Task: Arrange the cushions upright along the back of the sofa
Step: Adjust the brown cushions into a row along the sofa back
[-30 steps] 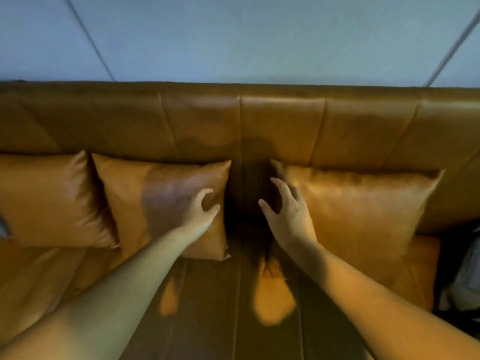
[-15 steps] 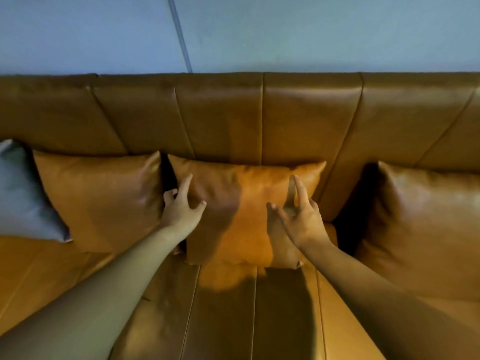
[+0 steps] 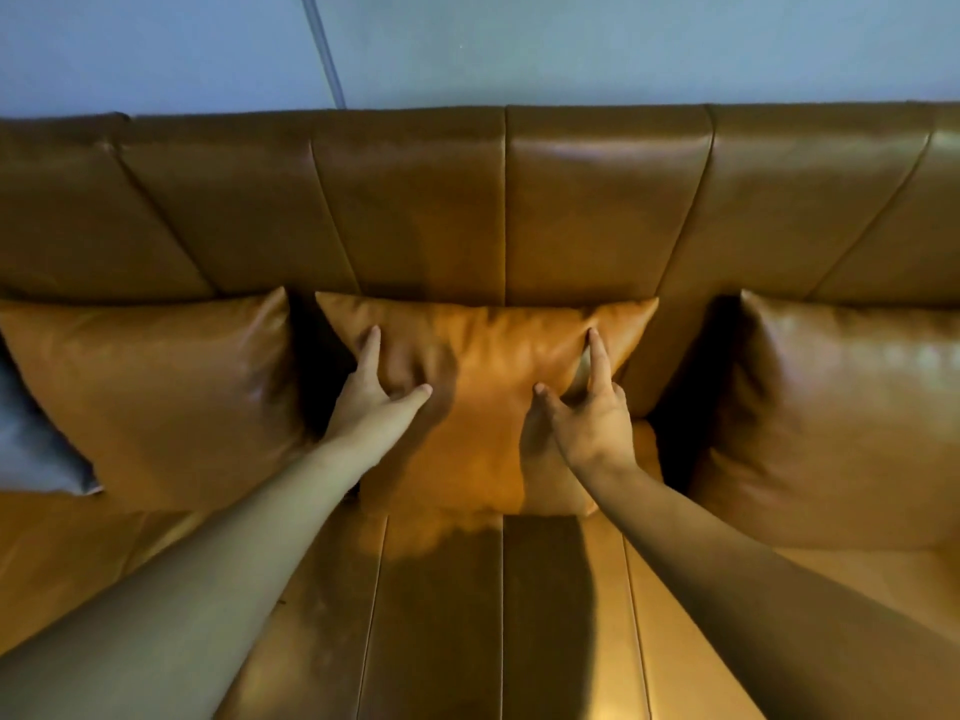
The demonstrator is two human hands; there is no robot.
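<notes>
Three tan leather cushions stand upright against the back of the brown leather sofa [image 3: 597, 210]. The middle cushion [image 3: 488, 407] has both my hands on its front. My left hand [image 3: 376, 402] presses its left part with fingers spread. My right hand [image 3: 587, 413] touches its right part, index finger stretched up, thumb apart. Neither hand grips it. The left cushion [image 3: 156, 392] and the right cushion [image 3: 841, 423] lean on the backrest on either side, with dark gaps between them and the middle one.
A grey cushion [image 3: 31, 439] shows at the far left edge, partly behind the left tan cushion. The seat [image 3: 441, 615] stretches toward me under my arms. A pale blue wall [image 3: 571, 44] rises behind the sofa.
My view has shifted so the middle cushion sits between my arms. Both hands have moved forward onto its front, from its side edges to its face.
</notes>
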